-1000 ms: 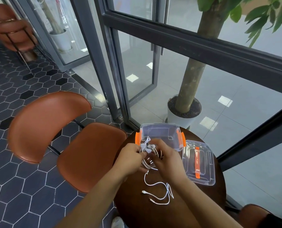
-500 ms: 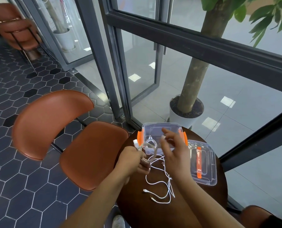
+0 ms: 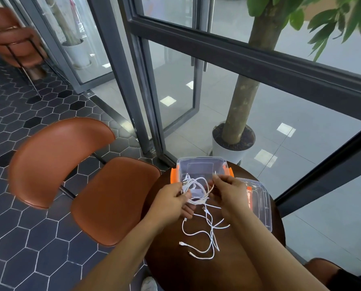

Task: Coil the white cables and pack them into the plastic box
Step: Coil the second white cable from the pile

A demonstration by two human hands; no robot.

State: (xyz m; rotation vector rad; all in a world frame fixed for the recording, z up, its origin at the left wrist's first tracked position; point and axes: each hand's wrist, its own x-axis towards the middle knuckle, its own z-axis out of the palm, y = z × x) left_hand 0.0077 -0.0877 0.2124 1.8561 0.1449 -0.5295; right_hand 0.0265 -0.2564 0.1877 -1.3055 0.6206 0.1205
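A coil of white cable [image 3: 198, 190] hangs between both hands, just in front of the clear plastic box [image 3: 200, 164] with orange clips. My left hand [image 3: 172, 201] grips the loops at their left side, where a plug sticks up. My right hand [image 3: 228, 194] pinches a strand of the same cable at the loop's right side. Loose white cable ends [image 3: 202, 240] trail down onto the dark round table [image 3: 175, 265] between my forearms.
The box's clear lid [image 3: 261, 204] with an orange handle lies right of the box, partly behind my right hand. A brown chair [image 3: 116, 198] stands left of the table. A potted tree [image 3: 234, 141] and a glass wall are behind the table.
My right hand came back down from above the box to the loop's right side, pinching the strand. The coil now hangs wider and looser. The camera view has shifted a little.
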